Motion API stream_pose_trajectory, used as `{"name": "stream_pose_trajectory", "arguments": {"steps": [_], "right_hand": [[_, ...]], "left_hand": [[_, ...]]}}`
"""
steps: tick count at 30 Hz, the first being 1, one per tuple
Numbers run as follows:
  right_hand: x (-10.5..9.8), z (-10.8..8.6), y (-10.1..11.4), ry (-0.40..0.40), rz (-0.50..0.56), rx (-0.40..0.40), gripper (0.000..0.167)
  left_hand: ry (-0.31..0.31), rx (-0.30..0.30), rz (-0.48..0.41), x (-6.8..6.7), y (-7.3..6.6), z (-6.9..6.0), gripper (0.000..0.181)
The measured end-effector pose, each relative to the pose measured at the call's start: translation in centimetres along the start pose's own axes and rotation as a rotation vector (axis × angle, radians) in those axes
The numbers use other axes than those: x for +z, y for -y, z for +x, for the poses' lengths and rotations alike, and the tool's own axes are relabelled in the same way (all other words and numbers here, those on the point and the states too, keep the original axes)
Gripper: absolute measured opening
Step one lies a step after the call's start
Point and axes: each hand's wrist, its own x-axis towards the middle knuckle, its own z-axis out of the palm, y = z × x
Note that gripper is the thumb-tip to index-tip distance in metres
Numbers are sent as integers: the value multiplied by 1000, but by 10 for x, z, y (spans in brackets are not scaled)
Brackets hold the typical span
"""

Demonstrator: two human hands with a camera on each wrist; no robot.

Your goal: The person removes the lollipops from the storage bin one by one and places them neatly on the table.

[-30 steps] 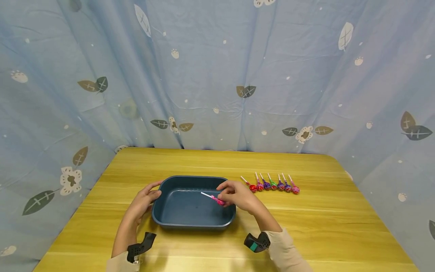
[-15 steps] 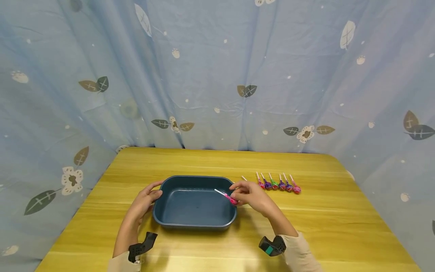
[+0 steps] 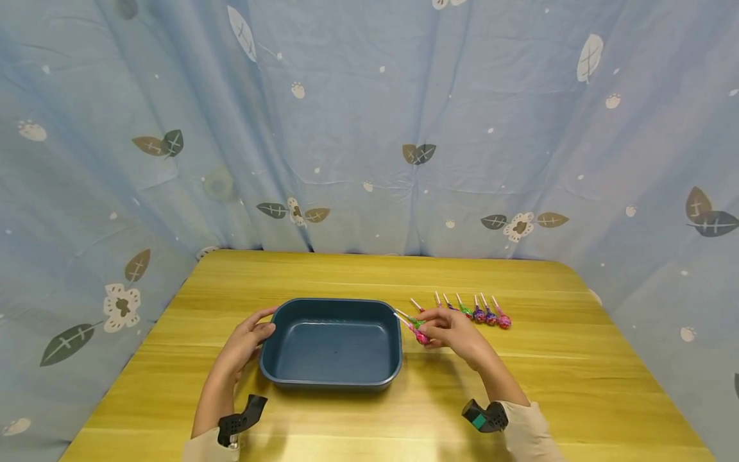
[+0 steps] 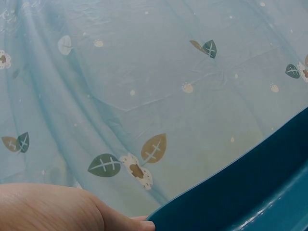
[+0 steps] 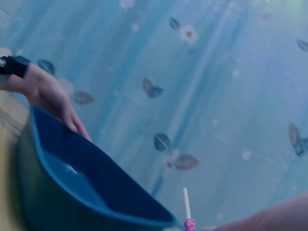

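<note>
In the head view a pink-wrapped lollipop is pinched between the thumb and fingers of my right hand, just right of a dark blue plastic basin. Its white stick points up and left. Close behind it, a green lollipop is partly covered by the hand. My left hand holds the basin's left rim, thumb at the edge. The right wrist view shows the pink lollipop low in the picture, with the basin to its left.
Several wrapped lollipops lie in a row on the wooden table, right of the basin, some behind the right hand. A red lollipop's stick sticks out behind that hand. A pale blue patterned curtain hangs behind the table.
My right hand has moved right with the pink lollipop, from over the basin to beyond its right rim. The green lollipop has come into view. The left hand and basin stay put.
</note>
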Motion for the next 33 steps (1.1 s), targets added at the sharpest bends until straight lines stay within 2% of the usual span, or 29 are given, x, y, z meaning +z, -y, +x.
{"name": "stream_pose_trajectory", "arguments": {"steps": [7,14,23,28,33], "right_hand": [[-30,0,-15,-123,-12,73,35],[-53,-4,-23,-206,-73,116,36],[-66,-8,-30,-225,-79,127,38],[-69,-10,-31,-247,-40,143,40],[-74,-12,-32,-258,0,120,40]], "left_hand": [[-1,-4,-2,0,1,1,47],[-4,-5,-4,0,1,1,46],[-9,-14,-8,-1,1,2,47],[-7,-18,0,0,2,2,47],[-5,-24,4,0,2,1,47]]}}
